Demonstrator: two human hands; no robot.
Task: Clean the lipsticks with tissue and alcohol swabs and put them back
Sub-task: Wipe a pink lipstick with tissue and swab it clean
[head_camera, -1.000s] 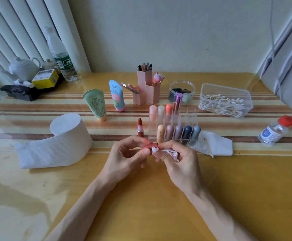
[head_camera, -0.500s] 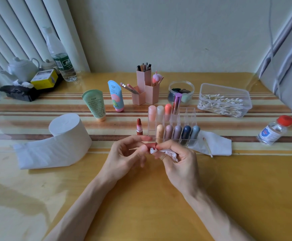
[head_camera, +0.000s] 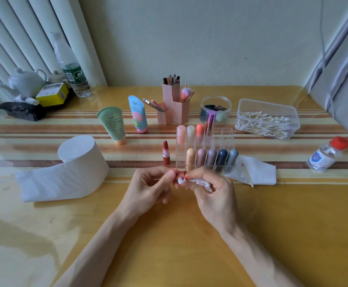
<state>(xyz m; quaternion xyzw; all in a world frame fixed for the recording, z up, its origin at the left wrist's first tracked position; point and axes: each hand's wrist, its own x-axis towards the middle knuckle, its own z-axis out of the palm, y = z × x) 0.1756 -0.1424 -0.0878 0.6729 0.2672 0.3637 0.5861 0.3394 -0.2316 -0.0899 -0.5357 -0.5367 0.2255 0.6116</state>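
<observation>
Tissue (head_camera: 202, 183) now under reddish cap (head_camera: 181, 174)

I log far left: white ceramic teapot (head_camera: 25, 81) | clear plastic water bottle (head_camera: 71, 67) | yellow cardboard box (head_camera: 53, 94) | mid-table: green squeeze tube (head_camera: 112, 125) beside blue squeeze tube (head_camera: 138, 114) (both cap-down) | pink hexagonal holders (head_camera: 173, 106) with pencils, brushes

Pale room, glossy yellow counter (head_camera: 169, 245).
A plain greenish-white wall (head_camera: 200, 38) backs the striped, reflective counter; white vertical blinds (head_camera: 24, 34) hang at left, a grey curtain (head_camera: 343, 79) at right, under soft light.
</observation>
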